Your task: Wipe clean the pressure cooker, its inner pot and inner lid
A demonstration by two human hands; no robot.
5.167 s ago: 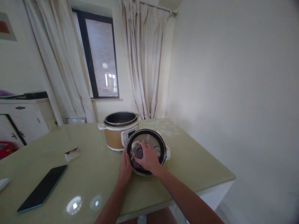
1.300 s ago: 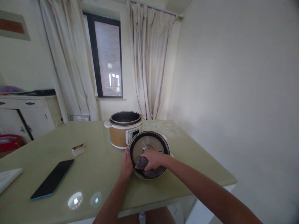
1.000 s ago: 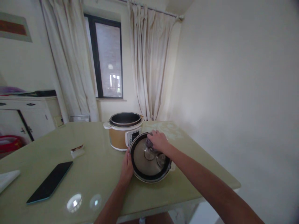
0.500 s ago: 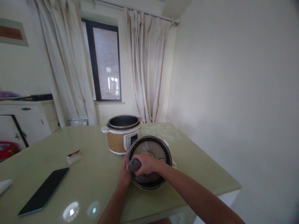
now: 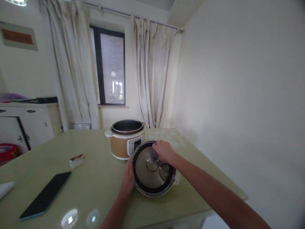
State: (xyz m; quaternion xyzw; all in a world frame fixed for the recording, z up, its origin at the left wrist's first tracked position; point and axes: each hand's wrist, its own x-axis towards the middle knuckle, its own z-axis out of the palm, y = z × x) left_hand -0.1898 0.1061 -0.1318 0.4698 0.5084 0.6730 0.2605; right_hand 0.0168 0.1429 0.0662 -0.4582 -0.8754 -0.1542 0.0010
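A round cooker lid [image 5: 145,176] lies upside down on the green table [image 5: 95,178], its steel inner plate facing up inside a black rim. My right hand [image 5: 163,151] is closed on a small dark grey cloth [image 5: 154,155] and presses it on the far edge of the plate. My left hand [image 5: 128,179] rests against the lid's left rim, fingers laid along it. Just behind the lid stands the open cooker base [image 5: 125,138], tan and white with a dark inner pot.
A dark phone [image 5: 45,195] lies on the table at the left, with a small white packet [image 5: 76,160] beyond it and a white sheet [image 5: 6,188] at the left edge. A white cabinet [image 5: 26,122] stands at the left wall. Curtains and a window are behind.
My right hand has swept the cloth from the near left part of the lid to its far edge. My left hand stays on the lid's left rim.
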